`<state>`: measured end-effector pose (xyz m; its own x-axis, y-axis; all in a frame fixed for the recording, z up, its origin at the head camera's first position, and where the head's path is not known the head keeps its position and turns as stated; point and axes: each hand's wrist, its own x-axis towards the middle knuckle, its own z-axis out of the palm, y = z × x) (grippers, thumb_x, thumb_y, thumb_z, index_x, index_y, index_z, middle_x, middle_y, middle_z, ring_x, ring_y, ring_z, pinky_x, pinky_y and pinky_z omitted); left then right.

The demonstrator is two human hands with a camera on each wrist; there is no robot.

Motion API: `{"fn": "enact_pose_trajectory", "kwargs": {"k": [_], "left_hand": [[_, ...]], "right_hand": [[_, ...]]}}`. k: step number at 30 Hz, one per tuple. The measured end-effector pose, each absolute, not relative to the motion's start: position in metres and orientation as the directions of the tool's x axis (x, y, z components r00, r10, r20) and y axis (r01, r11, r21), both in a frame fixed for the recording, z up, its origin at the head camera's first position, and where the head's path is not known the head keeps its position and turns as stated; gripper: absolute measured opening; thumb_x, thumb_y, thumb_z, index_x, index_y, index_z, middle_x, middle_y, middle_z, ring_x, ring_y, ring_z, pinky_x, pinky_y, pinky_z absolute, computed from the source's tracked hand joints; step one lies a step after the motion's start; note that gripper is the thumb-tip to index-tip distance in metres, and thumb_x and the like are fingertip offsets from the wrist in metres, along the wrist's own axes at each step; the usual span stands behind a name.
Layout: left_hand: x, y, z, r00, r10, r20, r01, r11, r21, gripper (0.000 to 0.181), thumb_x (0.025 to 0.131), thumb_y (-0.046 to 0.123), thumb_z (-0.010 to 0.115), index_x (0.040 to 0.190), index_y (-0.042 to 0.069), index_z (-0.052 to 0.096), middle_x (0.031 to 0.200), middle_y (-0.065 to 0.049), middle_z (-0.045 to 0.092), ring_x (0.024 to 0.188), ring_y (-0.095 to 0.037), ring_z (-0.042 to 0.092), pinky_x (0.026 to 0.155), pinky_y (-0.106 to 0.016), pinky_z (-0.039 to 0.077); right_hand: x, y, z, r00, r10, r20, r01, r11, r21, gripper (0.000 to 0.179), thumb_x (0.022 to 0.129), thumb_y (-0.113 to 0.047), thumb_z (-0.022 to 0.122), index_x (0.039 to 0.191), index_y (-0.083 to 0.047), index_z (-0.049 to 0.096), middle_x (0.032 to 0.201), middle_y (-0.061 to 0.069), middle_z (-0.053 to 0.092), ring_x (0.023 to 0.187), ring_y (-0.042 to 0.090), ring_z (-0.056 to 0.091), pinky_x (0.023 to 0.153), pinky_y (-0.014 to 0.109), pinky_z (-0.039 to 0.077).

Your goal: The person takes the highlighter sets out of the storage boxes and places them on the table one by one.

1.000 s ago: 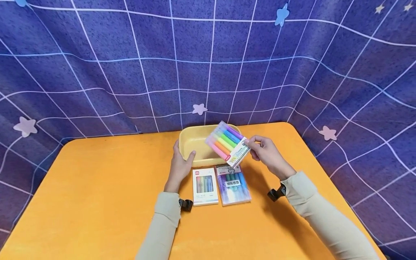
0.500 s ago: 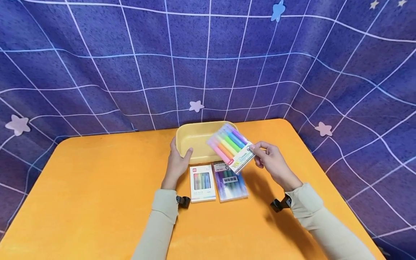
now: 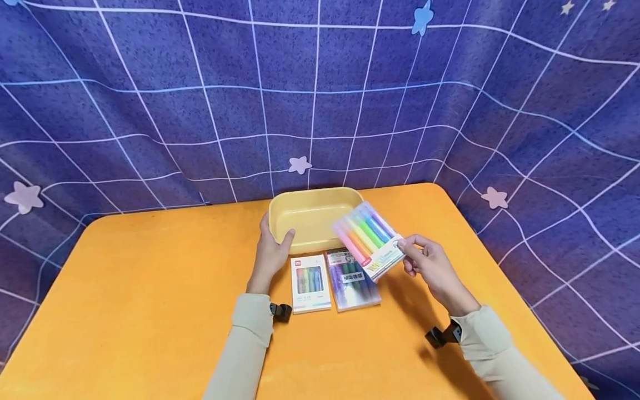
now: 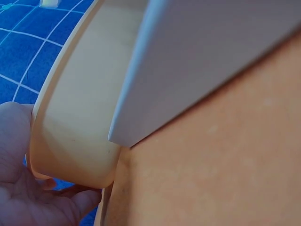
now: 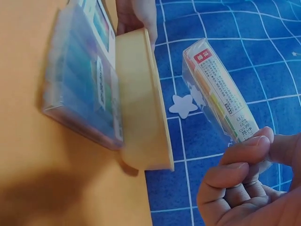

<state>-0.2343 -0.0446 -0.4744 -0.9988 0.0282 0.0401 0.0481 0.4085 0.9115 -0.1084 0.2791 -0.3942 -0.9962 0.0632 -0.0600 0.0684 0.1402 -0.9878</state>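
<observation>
My right hand (image 3: 432, 269) pinches one corner of a clear pack of rainbow highlighters (image 3: 370, 236). The pack hangs tilted in the air over the front right part of a yellow plastic bin (image 3: 300, 219). In the right wrist view the highlighter pack (image 5: 218, 89) shows its narrow printed side between thumb and fingers. My left hand (image 3: 270, 253) grips the left end of the bin, its thumb at the front rim. In front of the bin lie a white box of colored pens (image 3: 311, 284) and, beside it, a purple-blue pen pack (image 3: 354, 286), partly covered by the highlighters.
The orange table (image 3: 150, 289) has its back edge just behind the bin. A blue grid-patterned curtain (image 3: 225, 111) with stars hangs behind and to the right. Each wrist wears a small black camera.
My right hand has moved right and toward me with the highlighter pack, uncovering more of the bin's inside. My left hand keeps its grip on the bin.
</observation>
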Motion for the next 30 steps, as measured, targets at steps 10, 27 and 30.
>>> {"fn": "enact_pose_trajectory", "kwargs": {"k": [10, 27, 30], "left_hand": [[-0.234, -0.045, -0.475, -0.999, 0.028, 0.037, 0.046, 0.407, 0.912, 0.085, 0.099, 0.036, 0.06, 0.162, 0.018, 0.005, 0.158, -0.023, 0.038, 0.14, -0.041, 0.046, 0.116, -0.056, 0.038], [-0.234, -0.044, -0.474, -0.997, 0.048, 0.062, 0.076, 0.381, 0.921, 0.085, 0.1, 0.034, 0.06, 0.162, 0.018, 0.004, 0.16, -0.021, 0.034, 0.142, -0.039, 0.045, 0.117, -0.055, 0.038], [-0.234, -0.045, -0.473, -0.996, 0.053, 0.066, 0.082, 0.374, 0.924, 0.085, 0.1, 0.033, 0.06, 0.162, 0.016, 0.004, 0.16, -0.022, 0.035, 0.141, -0.039, 0.046, 0.116, -0.055, 0.039]], "right_hand": [[-0.092, 0.284, -0.4, -0.989, 0.113, -0.093, 0.107, 0.12, -0.987, 0.023, 0.103, -0.027, 0.057, 0.093, -0.006, 0.057, 0.058, -0.006, 0.052, 0.054, 0.007, 0.049, 0.054, 0.023, 0.044], [-0.074, 0.291, -0.412, -0.979, 0.171, -0.108, 0.115, 0.035, -0.993, 0.021, 0.104, -0.027, 0.056, 0.089, -0.011, 0.058, 0.057, -0.007, 0.052, 0.053, 0.006, 0.05, 0.052, 0.02, 0.044], [-0.071, 0.292, -0.415, -0.976, 0.192, -0.101, 0.108, 0.026, -0.994, 0.021, 0.104, -0.025, 0.056, 0.089, -0.011, 0.059, 0.056, -0.007, 0.052, 0.052, 0.006, 0.049, 0.052, 0.02, 0.043]]}}
